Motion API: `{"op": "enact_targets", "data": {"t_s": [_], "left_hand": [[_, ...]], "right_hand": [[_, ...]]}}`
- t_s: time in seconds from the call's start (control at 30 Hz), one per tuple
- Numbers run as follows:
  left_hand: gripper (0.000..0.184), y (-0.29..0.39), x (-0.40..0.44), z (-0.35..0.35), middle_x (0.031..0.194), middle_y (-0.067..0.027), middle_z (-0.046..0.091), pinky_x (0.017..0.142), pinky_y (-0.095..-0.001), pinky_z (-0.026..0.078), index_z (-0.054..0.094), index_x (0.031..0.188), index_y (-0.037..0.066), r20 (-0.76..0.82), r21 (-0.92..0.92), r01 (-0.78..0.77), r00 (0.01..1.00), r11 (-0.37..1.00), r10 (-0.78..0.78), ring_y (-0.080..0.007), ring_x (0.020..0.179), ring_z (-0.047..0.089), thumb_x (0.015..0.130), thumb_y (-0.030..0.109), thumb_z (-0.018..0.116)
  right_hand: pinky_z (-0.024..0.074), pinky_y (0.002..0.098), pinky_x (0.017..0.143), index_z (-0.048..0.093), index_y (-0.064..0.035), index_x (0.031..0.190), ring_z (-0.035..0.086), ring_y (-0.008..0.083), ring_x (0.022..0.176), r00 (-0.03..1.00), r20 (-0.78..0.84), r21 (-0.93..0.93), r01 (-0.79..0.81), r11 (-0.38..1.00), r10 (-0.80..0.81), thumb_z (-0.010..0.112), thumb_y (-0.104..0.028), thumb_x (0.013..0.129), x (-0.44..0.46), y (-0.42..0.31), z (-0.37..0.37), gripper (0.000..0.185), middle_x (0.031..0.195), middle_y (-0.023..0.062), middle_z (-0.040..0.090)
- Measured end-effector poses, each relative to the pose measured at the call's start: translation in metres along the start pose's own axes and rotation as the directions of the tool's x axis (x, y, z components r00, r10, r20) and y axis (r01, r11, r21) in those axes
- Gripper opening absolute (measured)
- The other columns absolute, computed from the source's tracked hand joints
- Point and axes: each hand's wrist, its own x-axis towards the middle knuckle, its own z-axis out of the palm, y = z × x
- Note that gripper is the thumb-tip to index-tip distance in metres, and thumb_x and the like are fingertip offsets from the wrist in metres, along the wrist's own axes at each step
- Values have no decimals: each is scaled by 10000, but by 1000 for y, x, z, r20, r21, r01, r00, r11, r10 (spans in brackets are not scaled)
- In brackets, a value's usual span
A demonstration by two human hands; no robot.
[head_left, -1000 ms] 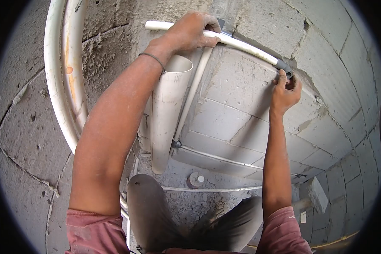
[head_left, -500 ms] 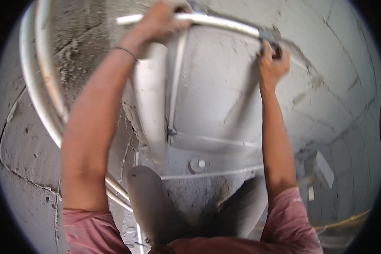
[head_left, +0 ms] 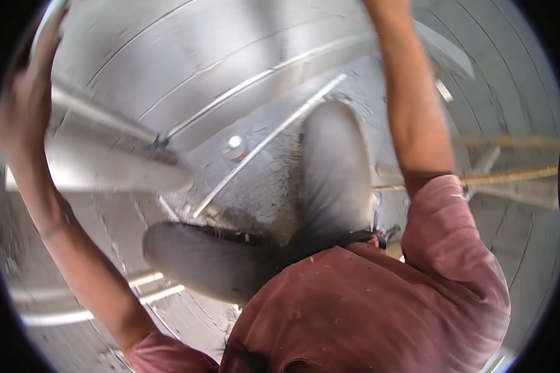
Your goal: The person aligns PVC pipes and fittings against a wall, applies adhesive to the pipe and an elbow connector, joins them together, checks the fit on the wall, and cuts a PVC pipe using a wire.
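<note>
My left hand [head_left: 28,109] is raised at the far upper left, smeared by motion. Its fingers point up beside a thin white curved pipe [head_left: 51,17] at the frame's edge; whether they grip it is unclear. Just right of this hand runs a thick pale pipe [head_left: 106,166]. Above that, a thinner pipe [head_left: 102,112] ends at a dark fitting [head_left: 160,142] against the wall. My right forearm [head_left: 414,93] reaches out past the top edge, so the right hand is cut off from view.
A straight white pipe [head_left: 267,142] lies across the rough floor between my knees, beside a small clear container [head_left: 233,148]. White pipes [head_left: 56,318] run along the lower left. A yellowish rope or pole [head_left: 510,176] stretches across the right. Block walls surround me.
The view has swung down and tilted. Earlier both hands were on a white pipe with a grey fitting at the wall; now the left shows at the far left and the right is out of frame.
</note>
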Motion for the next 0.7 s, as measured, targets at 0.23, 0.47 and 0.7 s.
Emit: {"op": "enact_targets", "data": {"t_s": [0.23, 0.47, 0.7], "left_hand": [[165, 96, -45, 95, 1043, -123, 766, 803, -245, 535, 687, 1063, -46, 274, -568, 371, 927, 735, -256, -100, 882, 656, 1008, 107, 717], [60, 164, -135, 177, 932, -120, 758, 661, -217, 522, 685, 981, 7, 565, -579, 657, 750, 483, -343, -85, 767, 650, 948, 13, 735], [165, 200, -154, 171, 801, -44, 687, 666, -278, 522, 686, 927, -4, 698, -314, 768, 585, 558, -413, -96, 727, 620, 859, 55, 825]], "right_hand": [[548, 390, 781, 577, 11, 1324, 707, 249, 854, 398, -10, -169, -905, 390, 918, 742, -308, 926, -253, -4, -144, 536, 923, 159, 711], [571, 449, 675, 726, -1, 808, 728, 313, 684, -259, 139, -608, -784, -124, 956, 669, -184, 851, -524, -59, -234, 196, 653, 180, 687], [577, 545, 855, 662, 12, 1082, 723, 437, 989, -224, -58, -903, -405, -147, 973, 582, -122, 902, -641, -6, -200, 238, 954, 228, 740]]}}
